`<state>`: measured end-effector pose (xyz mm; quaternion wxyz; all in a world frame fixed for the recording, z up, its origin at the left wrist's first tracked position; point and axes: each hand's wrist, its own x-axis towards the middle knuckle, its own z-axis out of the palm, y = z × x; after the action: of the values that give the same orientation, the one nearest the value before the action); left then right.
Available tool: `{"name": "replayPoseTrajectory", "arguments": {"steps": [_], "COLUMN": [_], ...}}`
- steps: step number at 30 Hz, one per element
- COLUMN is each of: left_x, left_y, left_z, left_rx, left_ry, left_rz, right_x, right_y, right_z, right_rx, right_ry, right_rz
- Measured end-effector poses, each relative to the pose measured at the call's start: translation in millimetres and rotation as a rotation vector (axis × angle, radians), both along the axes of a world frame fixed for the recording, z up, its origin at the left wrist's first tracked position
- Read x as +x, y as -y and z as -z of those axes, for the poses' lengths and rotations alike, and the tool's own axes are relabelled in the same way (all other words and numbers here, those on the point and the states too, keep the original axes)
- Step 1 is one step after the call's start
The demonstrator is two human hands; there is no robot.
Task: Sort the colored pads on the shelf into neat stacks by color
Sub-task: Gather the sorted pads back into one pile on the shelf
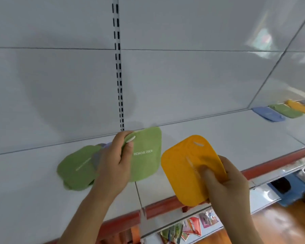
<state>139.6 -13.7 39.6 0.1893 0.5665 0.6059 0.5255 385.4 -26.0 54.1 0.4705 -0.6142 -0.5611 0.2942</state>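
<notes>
White back panel [165,81] rises ahead of me, horizontal seam across it. Slotted upright strip [118,67] runs down its middle, black slots in pairs. Red edge strip [280,161] lines near lip of shelf. Below me, lower tier holds colourful packets [192,226], print too blurred to read. Wooden floor [280,224] at near right. Blue object [289,194] beside it, unclear what.

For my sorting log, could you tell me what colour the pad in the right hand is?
Orange-yellow pad, head view.
</notes>
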Motion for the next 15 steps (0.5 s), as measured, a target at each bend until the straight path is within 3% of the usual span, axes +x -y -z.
{"name": "replayPoseTrajectory", "arguments": {"steps": [9,15], "left_x": [182.1,298.5], "left_y": [-26.0,-52.4], "left_z": [-3.2,-3.0], "left_rx": [-0.078,-0.155], "left_ry": [0.143,0.090], "left_rz": [0.117,0.242], "right_x": [174.6,286.1], "right_y": [2.3,-1.6], "right_z": [5.5,7.9], "right_rx": [0.015,-0.002], "right_ry": [-0.083,-0.150], "right_rz": [0.100,0.238]}}
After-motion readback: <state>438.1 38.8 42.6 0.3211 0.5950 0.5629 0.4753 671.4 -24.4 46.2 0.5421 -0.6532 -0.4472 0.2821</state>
